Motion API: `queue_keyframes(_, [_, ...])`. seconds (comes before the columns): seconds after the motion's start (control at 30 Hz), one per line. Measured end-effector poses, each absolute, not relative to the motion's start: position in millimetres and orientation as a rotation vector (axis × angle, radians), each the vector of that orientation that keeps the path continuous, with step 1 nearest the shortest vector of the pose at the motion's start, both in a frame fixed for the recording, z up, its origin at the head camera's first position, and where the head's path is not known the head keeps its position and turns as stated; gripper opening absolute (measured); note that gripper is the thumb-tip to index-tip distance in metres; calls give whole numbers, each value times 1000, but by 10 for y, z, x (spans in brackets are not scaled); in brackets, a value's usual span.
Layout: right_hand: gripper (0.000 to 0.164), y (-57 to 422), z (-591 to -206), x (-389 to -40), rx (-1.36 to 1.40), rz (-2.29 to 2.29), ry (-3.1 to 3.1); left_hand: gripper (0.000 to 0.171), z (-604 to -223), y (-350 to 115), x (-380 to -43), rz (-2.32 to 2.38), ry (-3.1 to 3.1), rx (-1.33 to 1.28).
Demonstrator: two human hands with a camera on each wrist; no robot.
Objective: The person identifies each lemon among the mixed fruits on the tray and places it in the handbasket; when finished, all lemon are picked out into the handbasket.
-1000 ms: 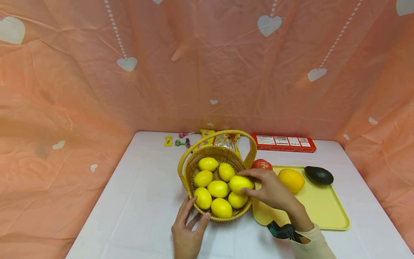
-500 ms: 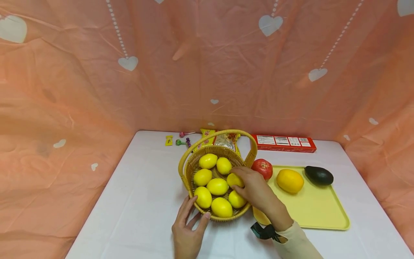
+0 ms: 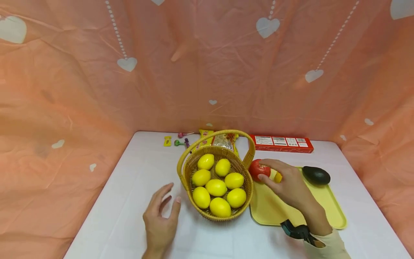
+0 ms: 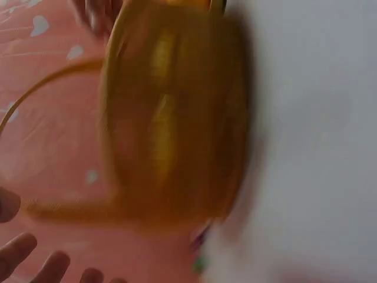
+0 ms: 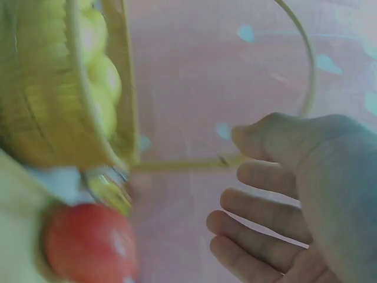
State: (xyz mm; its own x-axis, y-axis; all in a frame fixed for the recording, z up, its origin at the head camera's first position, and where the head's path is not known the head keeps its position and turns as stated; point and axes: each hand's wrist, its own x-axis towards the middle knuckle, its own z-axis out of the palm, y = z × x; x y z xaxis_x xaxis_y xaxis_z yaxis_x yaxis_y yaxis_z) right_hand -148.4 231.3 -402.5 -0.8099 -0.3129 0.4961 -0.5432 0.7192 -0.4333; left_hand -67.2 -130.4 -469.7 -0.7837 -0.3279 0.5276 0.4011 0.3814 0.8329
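A wicker basket (image 3: pixel 210 216) with a tall handle stands mid-table, holding several yellow lemons (image 3: pixel 216 187) in one layer. To its left, my left hand (image 3: pixel 160 219) hovers apart from the rim, fingers loosely bent and holding nothing. In the left wrist view the basket (image 4: pixel 177 124) is blurred, with fingertips (image 4: pixel 52 268) at the lower left. My right hand (image 3: pixel 288 183) is over the yellow tray (image 3: pixel 323 212), fingers spread near a red round fruit (image 3: pixel 258 169). The right wrist view shows that hand (image 5: pixel 300 194) with nothing in its grasp, the red fruit (image 5: pixel 88 242) apart from it.
On the tray, a larger yellow fruit (image 3: pixel 278 177) is mostly hidden behind my right hand, and a dark avocado (image 3: pixel 316 175) lies at the back. Behind stand a red box (image 3: pixel 281 144) and a yellow snack bag (image 3: pixel 226 140). Lollipops (image 3: pixel 178 142) and a yellow wrapped sweet (image 3: pixel 167 141) lie back left.
My right hand has let go of a lemon in the basket and moved right, over the tray. My left hand has left the basket rim and moved left.
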Motion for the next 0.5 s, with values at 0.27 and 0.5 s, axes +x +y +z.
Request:
queue_keyframes(0.27, [48, 2737, -3436, -1464, 600, 609, -2317, 45, -3633, -2063, -1184, -890, -1923, -319])
queue_keyframes(0.5, [86, 2866, -3006, -1504, 421, 504, -2053, 61, -2903, -2274, -1401, -635, -1858, -312])
